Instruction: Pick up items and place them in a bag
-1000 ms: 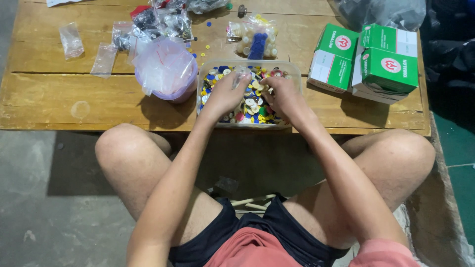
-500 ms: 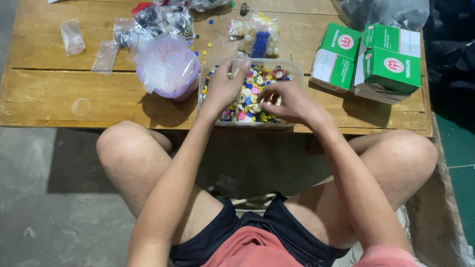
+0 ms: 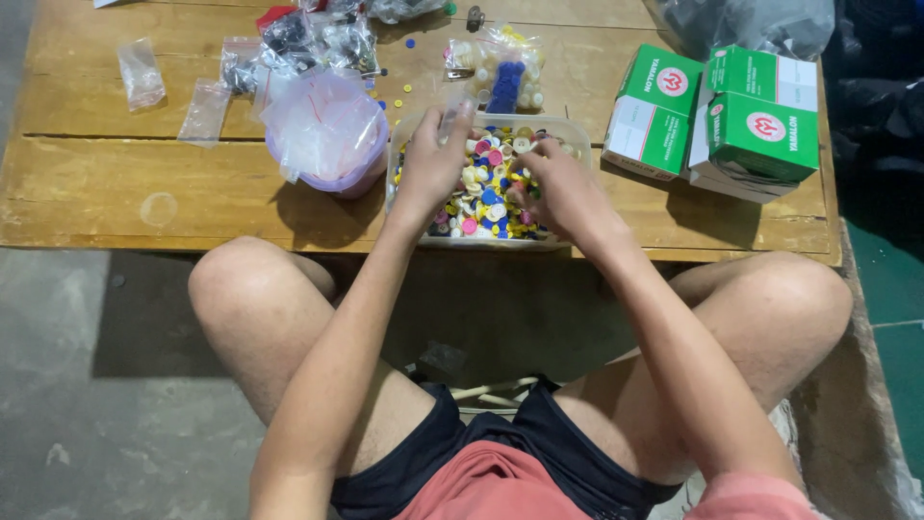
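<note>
A clear plastic tray full of small coloured buttons sits at the near edge of the wooden table. My left hand hovers over the tray's left half and pinches a small clear plastic bag that points away from me. My right hand rests on the right half of the tray, fingers curled and pinched down among the buttons. Both forearms reach in from my lap, and my bare knees are under the table edge.
A purple bowl lined with a clear bag stands left of the tray. Green and white boxes are stacked at the right. Small empty clear bags lie at the far left, and a filled bag of buttons lies behind the tray.
Both hands were spread flat in the buttons. My left hand has lifted with the small clear bag, and my right hand has drawn back to pinch among the buttons.
</note>
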